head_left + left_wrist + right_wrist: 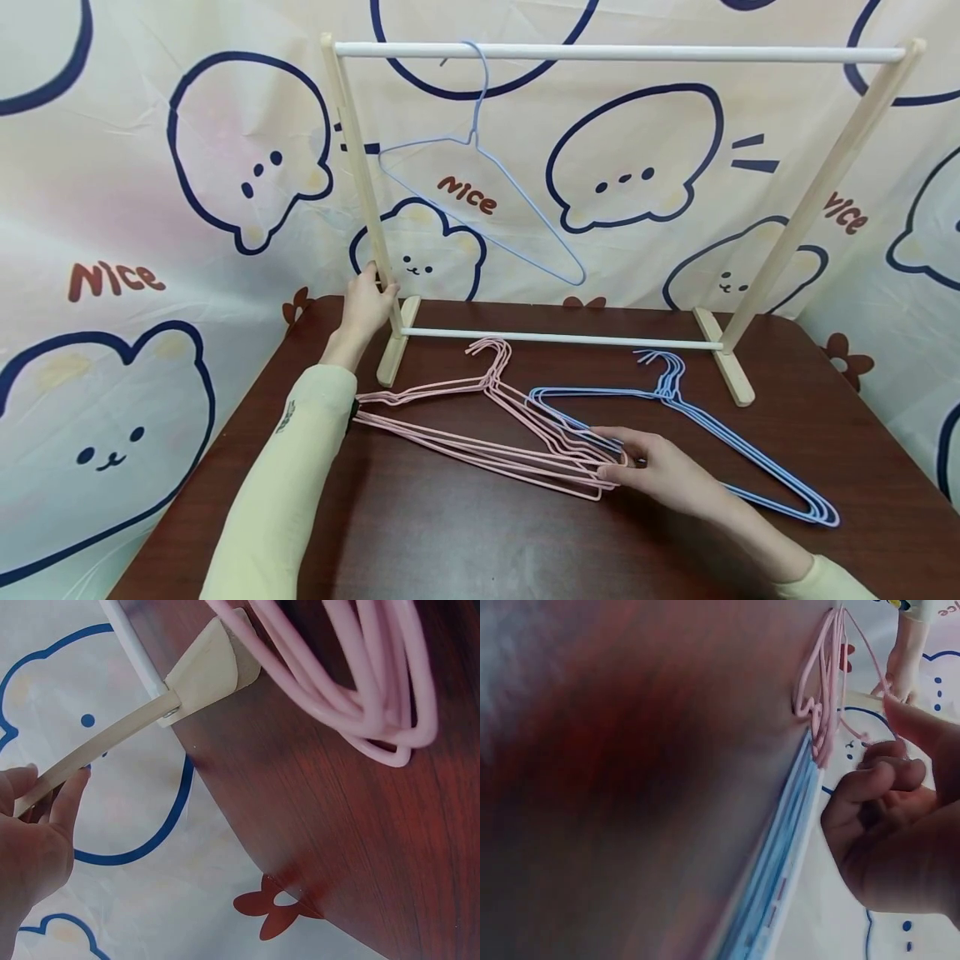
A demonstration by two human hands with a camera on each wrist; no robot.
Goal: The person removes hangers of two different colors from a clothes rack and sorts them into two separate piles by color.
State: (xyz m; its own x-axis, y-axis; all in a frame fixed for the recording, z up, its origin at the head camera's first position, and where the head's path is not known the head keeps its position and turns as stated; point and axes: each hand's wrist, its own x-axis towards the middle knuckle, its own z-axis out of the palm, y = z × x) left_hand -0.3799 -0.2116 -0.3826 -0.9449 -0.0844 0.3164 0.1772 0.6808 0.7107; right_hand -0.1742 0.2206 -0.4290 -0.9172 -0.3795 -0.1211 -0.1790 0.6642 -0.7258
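Observation:
At the left side of the clothes rack, my left hand (365,307) grips the lower part of its wooden post (360,175). The left wrist view also has thumb and fingers around that post (105,739). My right hand (671,473) pinches the right-hand corner of a pink hanger; in the right wrist view this pink hanger (865,645) rises away from the others to the fingertips. Several pink hangers (492,379) lie stacked on the table, hooks toward the rack. Several blue hangers (667,390) lie to their right, partly behind my right hand.
One blue hanger (476,137) hangs from the rack's white top bar (675,54), near its left end. The lower white bar (562,337) runs just behind the hooks. The rack's right foot (723,358) stands on the brown table (465,542), before a printed cloth backdrop (247,333).

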